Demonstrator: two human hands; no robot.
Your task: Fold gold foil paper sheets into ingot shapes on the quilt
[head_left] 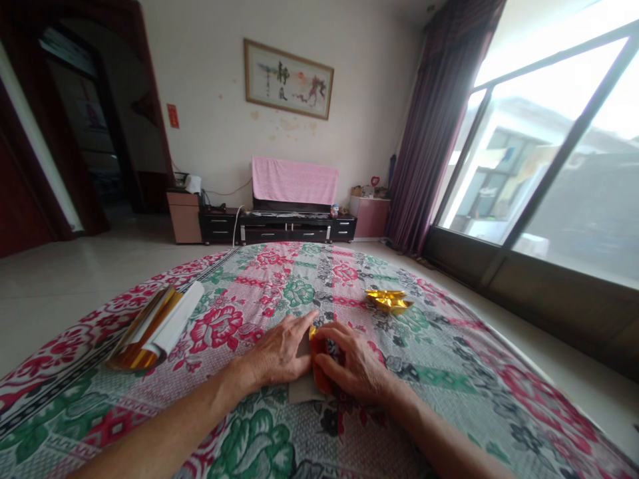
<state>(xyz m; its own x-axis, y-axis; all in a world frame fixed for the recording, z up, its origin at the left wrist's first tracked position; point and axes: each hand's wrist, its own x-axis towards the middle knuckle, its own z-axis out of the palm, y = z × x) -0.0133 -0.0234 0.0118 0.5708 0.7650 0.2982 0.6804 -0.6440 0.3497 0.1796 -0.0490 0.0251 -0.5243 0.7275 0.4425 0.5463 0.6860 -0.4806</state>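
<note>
The grip of the right hand (352,362) curls over a shiny gold foil paper (324,384); whether it pinches or only presses, I cannot tell. The left hand (284,352) lies spread and loose at the paper's left side, on the bench's red-and-green floral cloth (259,442). Folded gold foil pieces (389,301) sit beyond, to the right.

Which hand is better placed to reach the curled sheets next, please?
Probably the left hand: the curled sheets lie on its side. The right hand is farther away, curled over the gold paper.
</note>
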